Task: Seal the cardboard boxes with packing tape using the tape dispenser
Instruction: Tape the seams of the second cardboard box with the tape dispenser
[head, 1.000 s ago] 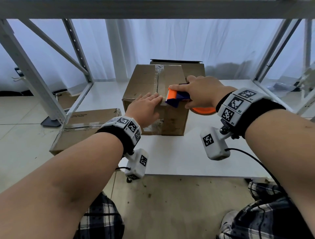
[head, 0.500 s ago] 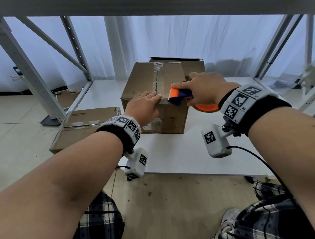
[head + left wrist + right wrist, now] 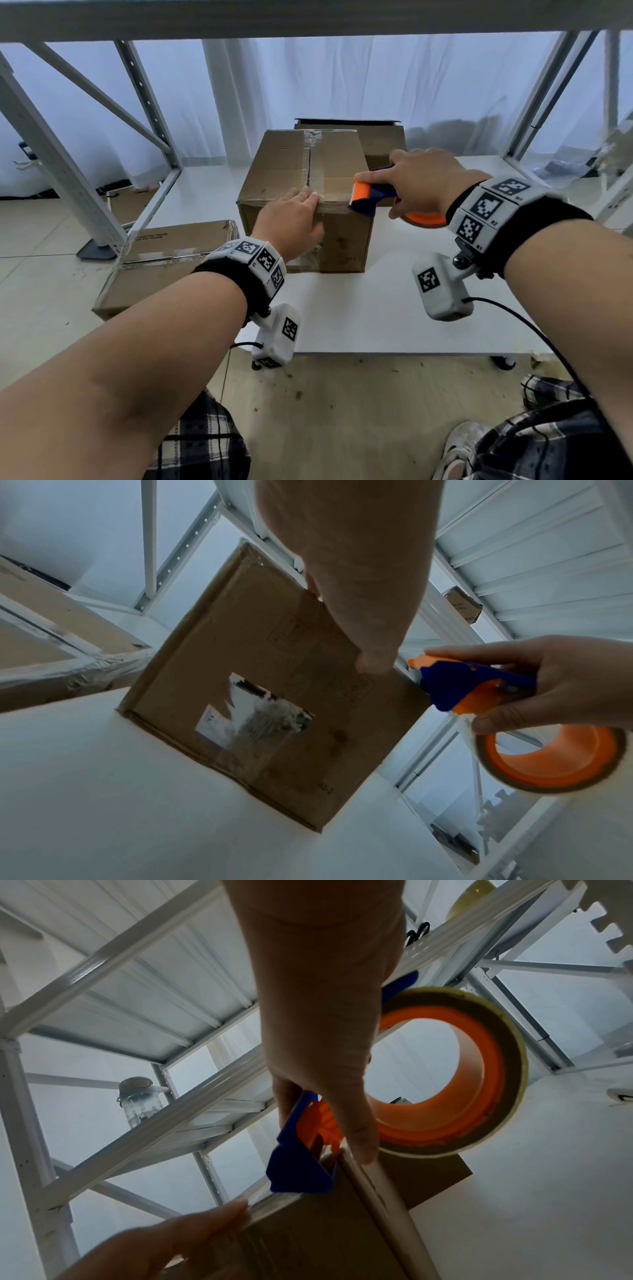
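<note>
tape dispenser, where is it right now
In the head view the tape dispenser is in the right hand, its front end at the near right top edge of the cardboard box, right of the left hand.

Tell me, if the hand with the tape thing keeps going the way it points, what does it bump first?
Probably the left hand, pressing flat on the box. The right hand points the tape dispenser leftward along that near top edge.
</note>
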The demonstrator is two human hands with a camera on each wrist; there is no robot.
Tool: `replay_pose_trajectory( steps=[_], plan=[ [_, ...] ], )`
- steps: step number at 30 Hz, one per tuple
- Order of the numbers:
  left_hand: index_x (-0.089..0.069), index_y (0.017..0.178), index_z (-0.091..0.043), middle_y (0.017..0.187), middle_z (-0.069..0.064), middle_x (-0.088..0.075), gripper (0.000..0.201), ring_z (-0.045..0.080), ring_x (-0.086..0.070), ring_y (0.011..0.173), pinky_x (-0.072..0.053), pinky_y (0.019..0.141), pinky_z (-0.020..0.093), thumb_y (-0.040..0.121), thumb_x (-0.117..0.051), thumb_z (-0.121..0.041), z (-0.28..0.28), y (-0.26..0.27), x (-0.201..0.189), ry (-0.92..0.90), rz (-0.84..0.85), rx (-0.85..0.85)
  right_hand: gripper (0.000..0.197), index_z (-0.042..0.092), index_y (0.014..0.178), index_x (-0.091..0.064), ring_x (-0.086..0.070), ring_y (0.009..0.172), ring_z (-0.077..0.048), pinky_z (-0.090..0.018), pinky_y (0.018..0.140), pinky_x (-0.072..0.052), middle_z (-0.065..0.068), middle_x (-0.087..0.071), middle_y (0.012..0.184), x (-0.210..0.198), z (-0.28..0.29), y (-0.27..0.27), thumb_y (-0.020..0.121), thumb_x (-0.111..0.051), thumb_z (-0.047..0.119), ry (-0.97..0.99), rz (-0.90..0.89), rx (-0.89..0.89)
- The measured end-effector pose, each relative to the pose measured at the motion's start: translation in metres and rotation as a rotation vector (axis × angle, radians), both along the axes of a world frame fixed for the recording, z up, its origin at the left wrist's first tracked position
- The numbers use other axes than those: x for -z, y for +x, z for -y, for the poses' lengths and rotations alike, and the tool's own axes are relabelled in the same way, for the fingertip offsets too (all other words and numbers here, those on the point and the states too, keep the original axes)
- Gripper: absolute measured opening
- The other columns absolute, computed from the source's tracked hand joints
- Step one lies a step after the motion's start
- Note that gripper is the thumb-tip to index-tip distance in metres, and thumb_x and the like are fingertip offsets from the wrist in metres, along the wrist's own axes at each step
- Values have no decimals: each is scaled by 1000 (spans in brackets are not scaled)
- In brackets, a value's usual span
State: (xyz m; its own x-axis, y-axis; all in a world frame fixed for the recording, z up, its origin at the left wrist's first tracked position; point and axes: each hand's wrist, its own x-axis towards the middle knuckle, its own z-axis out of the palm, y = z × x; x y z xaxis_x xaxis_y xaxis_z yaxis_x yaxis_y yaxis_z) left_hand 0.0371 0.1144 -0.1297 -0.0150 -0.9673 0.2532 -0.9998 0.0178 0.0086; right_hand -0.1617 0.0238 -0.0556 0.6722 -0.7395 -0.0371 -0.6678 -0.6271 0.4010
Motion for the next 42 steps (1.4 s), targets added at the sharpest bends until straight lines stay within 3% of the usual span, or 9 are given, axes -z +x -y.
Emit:
replay_pose_trajectory(
  steps=[4,8,15,19,22,28,33,42],
  plan=[
    [-21,150,-10,157,8,-21,65,18,-17,145,-11,118,31,97,-43,-39,8,-19,4,21,-24,70,81,52,146,-14,-51,108,-27,-35,79,-39,-4,-45,116,0,4,-1,84,-66,49,24,11,6],
    [-22,150,-13,157,4,-23,63,16,-18,145,-12,119,31,97,-44,-38,15,-25,3,15,-64,111,81,53,145,-13,-51,107,-27,-34,78,-37,-4,-45,115,3,7,-3,83,-66,50,41,29,10],
    [-36,145,-17,151,0,-36,51,16,-31,140,-34,109,36,97,-41,-35,6,4,-2,-28,-48,22,81,53,145,-13,-51,106,-28,-36,77,-41,-5,-43,110,1,5,-1,84,-65,49,57,30,7],
    [-28,149,-15,155,3,-27,57,17,-23,144,-19,116,32,98,-43,-35,7,-2,-1,8,-61,36,81,52,146,-11,-51,103,-27,-34,74,-40,-8,-49,115,2,6,-1,84,-64,51,55,12,17],
    [-19,151,-24,157,0,-21,60,20,-18,145,-14,117,32,98,-43,-36,9,-11,5,30,-22,97,81,51,146,-11,-52,106,-28,-35,77,-40,-10,-50,119,3,4,-1,85,-63,52,34,7,14],
    [-14,152,-20,153,0,-32,69,18,-26,143,-25,113,35,96,-41,-50,11,-10,7,-14,3,51,79,52,146,-11,-52,104,-30,-34,74,-34,-11,-49,116,-16,2,-5,85,-62,51,-63,77,-53],
    [-14,152,-18,157,1,-23,70,19,-22,144,-16,116,33,96,-42,-48,12,-11,6,17,31,61,77,51,146,-13,-52,103,-31,-37,80,-39,-12,-50,117,-17,2,-5,86,-61,50,-127,52,-74],
    [-15,152,-26,157,6,-22,63,24,-23,144,-17,117,36,98,-38,-48,12,-14,5,24,66,87,82,53,145,-12,-52,106,-29,-38,83,-41,-8,-51,116,1,8,-25,84,-65,49,28,83,22]
  ],
)
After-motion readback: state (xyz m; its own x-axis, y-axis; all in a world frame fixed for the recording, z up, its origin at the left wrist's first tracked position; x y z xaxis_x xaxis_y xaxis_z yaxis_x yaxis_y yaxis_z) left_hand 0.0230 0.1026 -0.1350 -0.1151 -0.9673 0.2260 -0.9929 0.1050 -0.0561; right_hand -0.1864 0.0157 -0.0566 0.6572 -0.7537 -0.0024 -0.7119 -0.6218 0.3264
